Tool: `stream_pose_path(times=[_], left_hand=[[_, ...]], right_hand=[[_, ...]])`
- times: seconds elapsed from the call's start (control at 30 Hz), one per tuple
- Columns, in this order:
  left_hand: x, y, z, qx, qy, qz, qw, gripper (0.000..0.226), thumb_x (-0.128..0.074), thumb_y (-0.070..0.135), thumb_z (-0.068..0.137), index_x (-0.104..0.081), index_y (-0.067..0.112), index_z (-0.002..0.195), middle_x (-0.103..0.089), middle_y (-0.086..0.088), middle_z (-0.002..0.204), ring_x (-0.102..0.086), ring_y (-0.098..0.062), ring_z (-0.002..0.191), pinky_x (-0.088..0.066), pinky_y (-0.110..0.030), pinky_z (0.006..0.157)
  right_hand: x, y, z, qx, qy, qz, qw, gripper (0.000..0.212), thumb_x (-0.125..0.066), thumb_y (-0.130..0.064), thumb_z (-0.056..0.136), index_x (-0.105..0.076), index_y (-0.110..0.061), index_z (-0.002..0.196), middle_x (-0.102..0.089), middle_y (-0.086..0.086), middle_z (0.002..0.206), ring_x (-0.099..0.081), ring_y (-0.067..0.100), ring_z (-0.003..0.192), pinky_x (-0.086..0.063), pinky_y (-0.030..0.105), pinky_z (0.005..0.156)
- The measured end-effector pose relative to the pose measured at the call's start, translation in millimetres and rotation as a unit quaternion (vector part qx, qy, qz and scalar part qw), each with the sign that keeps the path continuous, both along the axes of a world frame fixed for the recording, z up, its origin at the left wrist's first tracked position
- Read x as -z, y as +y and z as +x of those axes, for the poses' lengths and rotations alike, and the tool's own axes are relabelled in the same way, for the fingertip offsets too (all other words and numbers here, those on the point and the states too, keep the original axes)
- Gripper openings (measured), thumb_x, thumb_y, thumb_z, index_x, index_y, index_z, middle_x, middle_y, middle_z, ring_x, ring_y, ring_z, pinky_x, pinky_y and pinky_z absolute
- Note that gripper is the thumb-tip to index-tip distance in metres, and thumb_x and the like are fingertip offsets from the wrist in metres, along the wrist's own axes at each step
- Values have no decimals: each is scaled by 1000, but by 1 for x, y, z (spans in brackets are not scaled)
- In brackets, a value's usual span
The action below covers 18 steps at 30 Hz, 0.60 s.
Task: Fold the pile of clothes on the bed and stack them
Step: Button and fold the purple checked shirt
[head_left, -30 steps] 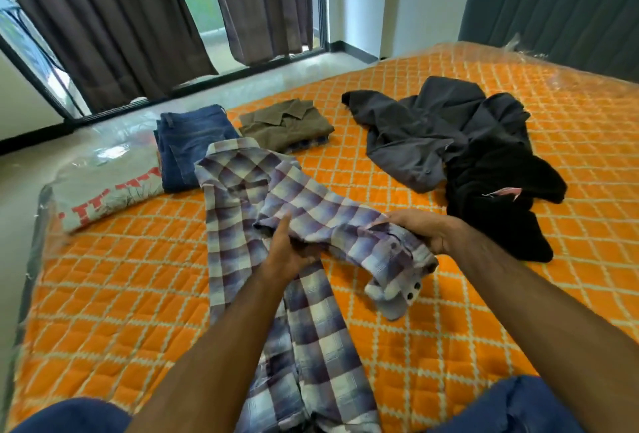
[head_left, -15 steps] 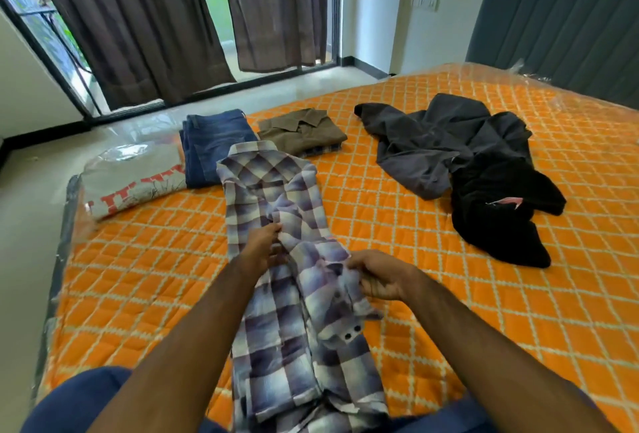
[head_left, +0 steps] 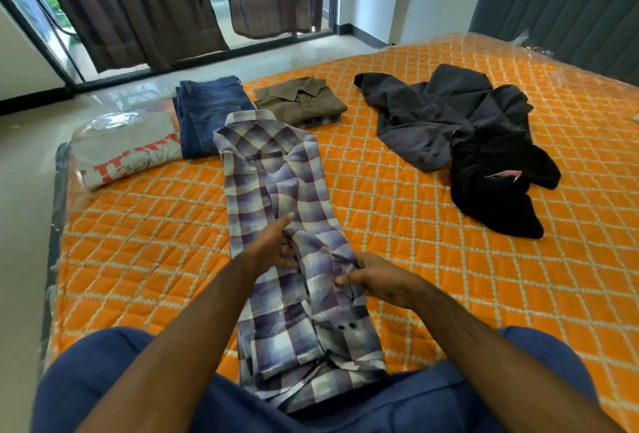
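Observation:
A purple and white plaid shirt point(head_left: 276, 197) lies lengthwise on the orange quilted bed point(head_left: 415, 225), collar away from me, its hem reaching my lap. My left hand point(head_left: 273, 246) rests flat on the middle of the shirt with straight fingers. My right hand point(head_left: 373, 277) pinches the folded-in sleeve at the shirt's right side. Folded blue jeans point(head_left: 207, 111), a folded olive shirt point(head_left: 301, 100) and a folded grey printed t-shirt point(head_left: 124, 149) sit at the far left. A crumpled dark grey garment point(head_left: 432, 114) and a black garment point(head_left: 498, 183) lie unfolded on the right.
The bed's left edge point(head_left: 58, 211) drops to a shiny tiled floor. Dark curtains point(head_left: 138, 0) hang over a glass door beyond the bed. A dark padded headboard point(head_left: 570, 0) rises at the far right. My knees in blue trousers point(head_left: 103, 380) frame the shirt's hem.
The right sleeve, lifted out to the right a second ago, has been brought across onto the shirt's body. Both hands moved closer to me and lower on the shirt.

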<state>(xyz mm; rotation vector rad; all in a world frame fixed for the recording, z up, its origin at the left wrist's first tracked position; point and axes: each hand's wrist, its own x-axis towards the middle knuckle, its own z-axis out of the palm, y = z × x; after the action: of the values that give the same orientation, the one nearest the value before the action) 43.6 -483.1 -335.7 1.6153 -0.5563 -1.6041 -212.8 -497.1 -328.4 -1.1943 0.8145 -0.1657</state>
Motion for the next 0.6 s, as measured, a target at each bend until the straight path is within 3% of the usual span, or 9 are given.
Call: stream_pose_path(times=[0.07,0.17,0.23,0.37,0.47,0.6], left_hand=[[-5,12,-2,82,71,13,994,66,-57,64,94,-57,9,130,-71,-17,107,-74,-29,86,-60,-41,67],[-19,32,-6,133,124,11,983,58,-63,65,90,-62,11,109,-63,-10,94,-62,-20,73,-53,-31,61],[-29,45,-12,153,128,2,980,53,-70,60,87,-63,12,109,-58,-10,93,-56,-21,74,-55,-34,63],[-41,81,-30,217,56,20,974,49,-67,44,95,-56,14,133,-74,-10,101,-72,-31,87,-61,-48,77],[-33,100,-42,238,-30,49,970,67,-83,42,82,-49,15,132,-69,-13,118,-75,-32,93,-61,-52,82],[-30,110,-52,206,-65,46,975,56,-84,20,82,-48,12,125,-67,-18,112,-74,-25,73,-64,-48,69]], right_hand=[[-7,-1,-1,61,-53,106,991,38,-69,-7,95,-63,-1,132,-63,29,131,-62,47,119,-48,61,105],[-14,2,2,118,-70,183,973,35,-60,-13,101,-61,-3,134,-70,20,120,-71,36,98,-59,46,84],[-13,11,3,137,-69,208,966,34,-55,-17,105,-59,-2,135,-70,20,120,-72,34,97,-61,45,80],[-3,33,-2,112,-40,193,974,38,-51,-30,107,-63,-5,134,-71,19,123,-74,29,99,-63,39,78],[5,46,-2,86,-6,134,987,38,-56,-33,105,-62,-9,134,-71,13,126,-70,30,113,-57,46,98],[8,50,1,83,44,58,994,40,-67,-28,99,-61,-12,135,-73,5,124,-70,23,113,-53,44,104]])
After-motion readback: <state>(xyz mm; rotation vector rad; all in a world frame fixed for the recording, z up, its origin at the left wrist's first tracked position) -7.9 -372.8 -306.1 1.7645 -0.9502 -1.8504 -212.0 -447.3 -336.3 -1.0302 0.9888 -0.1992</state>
